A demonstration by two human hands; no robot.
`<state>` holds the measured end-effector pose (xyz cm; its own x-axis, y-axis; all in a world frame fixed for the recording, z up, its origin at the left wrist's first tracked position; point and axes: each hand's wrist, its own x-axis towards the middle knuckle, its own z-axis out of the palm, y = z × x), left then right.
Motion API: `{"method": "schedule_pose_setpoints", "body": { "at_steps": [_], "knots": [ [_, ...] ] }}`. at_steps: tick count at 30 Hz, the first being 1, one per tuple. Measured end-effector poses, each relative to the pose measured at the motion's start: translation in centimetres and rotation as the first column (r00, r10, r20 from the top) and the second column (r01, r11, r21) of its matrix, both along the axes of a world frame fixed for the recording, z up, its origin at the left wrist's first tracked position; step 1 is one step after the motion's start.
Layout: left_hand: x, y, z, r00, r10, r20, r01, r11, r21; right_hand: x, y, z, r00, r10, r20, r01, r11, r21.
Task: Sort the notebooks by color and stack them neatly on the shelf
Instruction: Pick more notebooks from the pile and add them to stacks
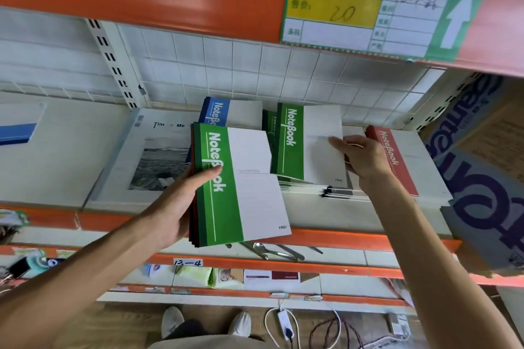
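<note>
- The left hand (173,207) grips a small bundle of notebooks (243,187), thumb lying across the green band of the top cover, the other fingers curled round behind the spines.
- That held bundle is tilted, out in front of the shelf (354,238) edge; a green-and-white cover is on top, with darker red and blue edges showing along its left side.
- The right hand (365,159) reaches in over the shelf, fingers (337,143) pinching the right edge of a green notebook (309,144) that stands raised above a low pile (326,188) of notebooks.
- Another green notebook (269,125) peeks out just behind the lifted one.
- A blue notebook (221,112) leans at the back of the shelf, partly hidden behind the held bundle.
- A red notebook (402,161) lies flat to the right, on a white stack, just beside the right wrist.
- To the left on the shelf lies a larger white book (147,156) with a black-and-white photo cover.
- Above, a price card (368,5) hangs on the orange rail of the upper shelf.
- At far right, a blue-printed cardboard box (482,178) stands beside the shelf.
- On the tier below lie metal spoons (272,251).
</note>
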<state>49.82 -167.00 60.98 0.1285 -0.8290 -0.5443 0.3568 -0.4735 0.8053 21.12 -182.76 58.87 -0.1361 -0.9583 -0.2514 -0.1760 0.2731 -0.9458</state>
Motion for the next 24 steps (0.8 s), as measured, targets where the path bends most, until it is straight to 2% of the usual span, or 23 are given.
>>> {"method": "schedule_pose_setpoints", "body": {
  "at_steps": [3,6,10,18,20,24],
  "knots": [
    [0.7,0.1,0.2,0.999,0.026,0.033,-0.026,1.0,0.006,1.0,-2.2,-0.4,0.999,0.009,-0.052,-0.009,1.0,0.013],
    [1.8,0.4,0.5,0.987,0.056,0.153,-0.059,0.998,0.012,1.7,-3.0,-1.2,0.997,0.021,-0.074,-0.018,0.999,0.039],
    [3.3,2.2,0.2,0.993,0.082,0.083,-0.086,0.995,0.048,1.9,-3.4,-2.3,0.979,0.035,-0.203,-0.028,0.999,0.036],
    [3.4,2.9,0.4,0.992,0.077,0.104,-0.085,0.993,0.079,2.9,-3.2,-2.5,0.905,0.0,-0.426,-0.02,0.999,-0.042],
    [3.6,2.5,0.0,0.988,0.068,0.135,-0.077,0.995,0.06,2.9,-3.2,-2.5,0.865,0.011,-0.502,-0.041,0.998,-0.05],
    [4.1,1.8,-1.0,0.987,0.052,0.155,-0.057,0.998,0.032,3.1,-3.0,-2.3,0.677,0.027,-0.735,-0.105,0.993,-0.06]
  ]
}}
